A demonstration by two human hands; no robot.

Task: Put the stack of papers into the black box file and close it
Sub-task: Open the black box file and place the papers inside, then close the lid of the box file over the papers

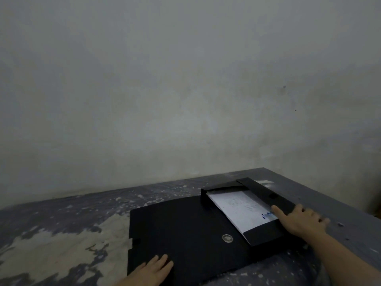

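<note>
Two bare hands rest on a flat black cardboard box file (185,230) lying open on a worn grey desk with peeling paint (61,234). The left hand (153,270) lies flat, fingers spread loosely, on the near edge of the file's wide cover, gripping nothing. The right hand (299,220) presses open-palmed on the file's right side wall, its thumb touching a stack of white printed papers (241,209). That stack sits inside the file's tray, right of the cover. A round metal snap button (227,238) shows on the cover, just left of the tray's near flap.
</note>
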